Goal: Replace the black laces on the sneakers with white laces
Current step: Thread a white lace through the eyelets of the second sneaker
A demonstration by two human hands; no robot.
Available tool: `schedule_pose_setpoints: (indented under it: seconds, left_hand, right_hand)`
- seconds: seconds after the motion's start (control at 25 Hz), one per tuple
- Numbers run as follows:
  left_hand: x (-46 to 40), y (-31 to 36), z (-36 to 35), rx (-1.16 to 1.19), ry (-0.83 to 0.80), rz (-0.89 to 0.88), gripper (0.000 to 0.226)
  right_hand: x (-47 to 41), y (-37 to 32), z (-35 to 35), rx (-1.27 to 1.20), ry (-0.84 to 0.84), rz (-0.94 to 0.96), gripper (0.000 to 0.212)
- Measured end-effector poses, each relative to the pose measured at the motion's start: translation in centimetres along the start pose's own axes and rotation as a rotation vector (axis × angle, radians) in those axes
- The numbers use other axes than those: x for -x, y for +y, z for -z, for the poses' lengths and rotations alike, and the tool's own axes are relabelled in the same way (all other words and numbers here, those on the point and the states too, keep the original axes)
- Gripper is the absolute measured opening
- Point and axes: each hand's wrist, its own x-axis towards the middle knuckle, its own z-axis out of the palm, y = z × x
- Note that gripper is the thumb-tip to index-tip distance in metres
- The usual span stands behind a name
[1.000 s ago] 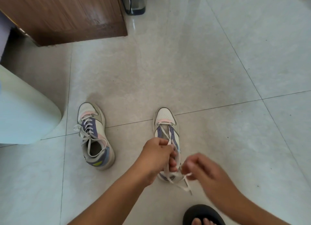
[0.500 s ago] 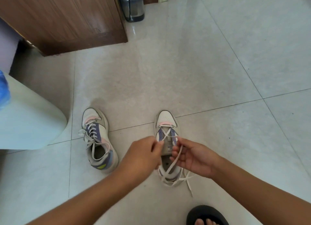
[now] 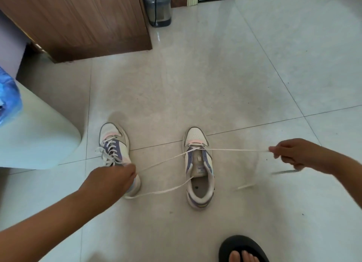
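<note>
While the left sneaker (image 3: 115, 155) sits fully laced on the floor (image 3: 215, 85), I note the right sneaker (image 3: 198, 167) holds only its lowest crossing; left hand (image 3: 111, 180) and right hand (image 3: 293, 154) each pinch the white lace (image 3: 235, 149), pulled taut sideways. Most eyelets remain.

Bright, even daylight over pale tiled floor (image 3: 215, 85). Soft glare patch on tiles near wooden cabinet (image 3: 82, 20), strongest by grey container (image 3: 157, 8) at top. Shadows faint, short, soft-edged under shoes. Wide-angle bend: tile lines curve toward edges. Motion blur on right hand (image 3: 295, 154) and loose lace end (image 3: 252, 183) below it. Centre sharp; corners softer.
</note>
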Motion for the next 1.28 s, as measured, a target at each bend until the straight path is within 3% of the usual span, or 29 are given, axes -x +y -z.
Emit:
schedule_pose_setpoints:
  seconds: [0.08, 0.16, 0.2, 0.24, 0.32, 0.36, 0.44, 0.52, 0.72, 0.88, 1.0, 1.12, 1.2, 1.28]
  left_hand:
    - [2.2, -0.3, -2.5, -0.150, -0.014, -0.106, 0.048]
    - [3.6, 0.1, -4.9, -0.182, -0.075, -0.132, 0.040]
    - [3.6, 0.9, -4.9, -0.156, -0.168, -0.115, 0.031]
    - [3.0, 1.9, -5.2, -0.128, -0.152, -0.114, 0.021]
    - [-0.7, 4.0, -4.6, 0.079, 0.046, -0.017, 0.023]
    - [-3.1, 5.1, -4.1, 0.250, 0.070, 0.079, 0.029]
    - [-8.2, 6.7, -4.3, 0.528, 0.009, 0.203, 0.032]
    - [-12.1, 7.6, -4.5, 0.747, -0.012, 0.315, 0.031]
    - [-14.7, 9.0, -4.8, 0.759, -0.277, 0.302, 0.052]
    - [-14.6, 9.3, -4.9, 1.052, -0.329, 0.279, 0.033]
    - [-13.6, 8.4, -5.2, 1.130, -0.407, 0.267, 0.028]
    - [-12.8, 7.0, -5.5, 1.189, -0.368, 0.287, 0.027]
    - [-12.4, 6.5, -5.0, 1.271, -0.340, 0.291, 0.027]
    - [-11.9, 6.2, -4.1, 1.335, -0.342, 0.257, 0.026]
  right_hand:
    - [-0.9, 1.7, 1.7, 0.189, 0.017, -0.093, 0.033]
    - [-1.8, 2.3, 1.4, 0.512, 0.000, -0.176, 0.032]
    - [-2.2, 1.9, 0.4, 0.660, -0.010, -0.163, 0.030]
    - [-2.6, 0.9, -1.3, 0.728, -0.006, -0.079, 0.028]
    - [-3.1, -2.4, -5.9, 0.609, 0.005, 0.121, 0.028]
    - [-3.2, -4.1, -8.4, 0.515, 0.013, 0.212, 0.028]
    - [-3.5, -7.1, -12.7, 0.408, 0.020, 0.282, 0.034]
    - [-4.1, -8.5, -15.2, 0.463, 0.071, 0.283, 0.039]
    - [-4.5, -9.3, -16.1, 0.563, 0.194, 0.255, 0.040]
    - [-4.5, -8.1, -15.1, 0.477, 0.184, 0.276, 0.035]
    - [-4.7, -6.9, -14.2, 0.450, 0.187, 0.278, 0.030]
    - [-4.8, -6.5, -13.9, 0.662, 0.274, 0.377, 0.030]
    - [-5.4, -6.3, -14.2, 0.937, 0.429, 0.637, 0.030]
    - [-5.9, -6.2, -14.6, 1.042, 0.478, 0.813, 0.030]
